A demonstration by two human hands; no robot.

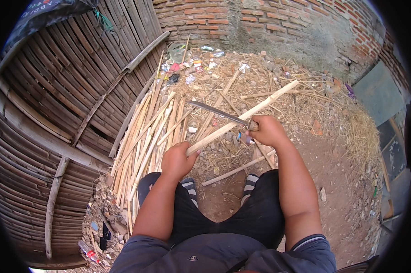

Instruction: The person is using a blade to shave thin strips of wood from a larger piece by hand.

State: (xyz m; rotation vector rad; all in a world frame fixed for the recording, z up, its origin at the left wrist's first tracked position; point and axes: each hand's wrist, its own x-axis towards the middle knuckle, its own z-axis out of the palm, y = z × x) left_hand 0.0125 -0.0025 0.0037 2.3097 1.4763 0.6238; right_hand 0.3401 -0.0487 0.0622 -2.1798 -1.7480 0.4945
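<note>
My left hand (177, 160) is closed round the near end of a long pale bamboo strip (264, 103), which slants up and away to the right. In my right hand (265, 131) is the handle of a machete (216, 110). Its dark blade points to the far left and crosses the strip near the middle; whether the edge touches the strip I cannot tell. Beyond my left hand lies a heap of split bamboo strips (147, 132). Between my feet and the strip, another bamboo piece (236, 171) rests on the ground.
A bamboo slat wall (46, 59) stands at the left, and a brick wall (278, 27) closes off the far side. Straw, stones and litter cover the ground there. Grey panels (379, 93) lean at the right. A plastic bottle (88, 250) lies at lower left.
</note>
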